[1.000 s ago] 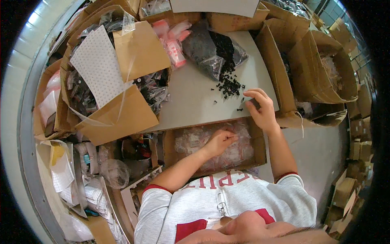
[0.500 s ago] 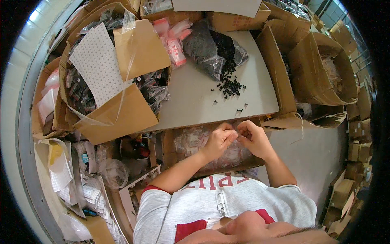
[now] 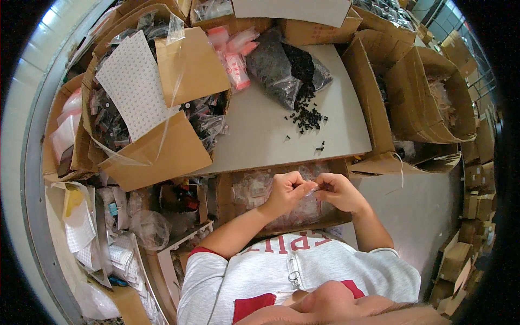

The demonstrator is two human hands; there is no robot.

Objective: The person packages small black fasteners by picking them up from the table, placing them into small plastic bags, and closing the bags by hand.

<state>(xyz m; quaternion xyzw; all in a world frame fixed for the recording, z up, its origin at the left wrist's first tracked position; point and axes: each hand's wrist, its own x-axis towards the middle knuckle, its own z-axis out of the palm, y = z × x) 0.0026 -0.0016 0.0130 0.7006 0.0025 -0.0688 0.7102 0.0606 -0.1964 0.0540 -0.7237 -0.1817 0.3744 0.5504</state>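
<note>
My left hand [image 3: 286, 193] and my right hand [image 3: 340, 193] meet in front of my chest, both closed in a pinch with fingertips close together. Between them shows a bit of clear plastic, apparently a small clear plastic bag [image 3: 310, 192]; my fingers cover most of it. Below the hands is an open cardboard box [image 3: 226, 201] holding many small clear bags [image 3: 252, 185]. Beyond, on the pale tabletop [image 3: 254, 138], small black screw-like pieces [image 3: 309, 119] spill from a large clear bag [image 3: 269, 70]. A few lie apart near the front edge.
Pink-and-clear bag packs [image 3: 236, 70] lie beside the large bag. An open carton [image 3: 187, 154] of bagged black parts, with a white dotted sheet [image 3: 132, 86] on top, stands at left. More open cartons [image 3: 428, 92] line the right. Papers [image 3: 127, 254] fill a container lower left.
Both hands have come slightly down toward my body, still pinched together, and my right hand's fingers have curled further in. The goods on the table look much the same.
</note>
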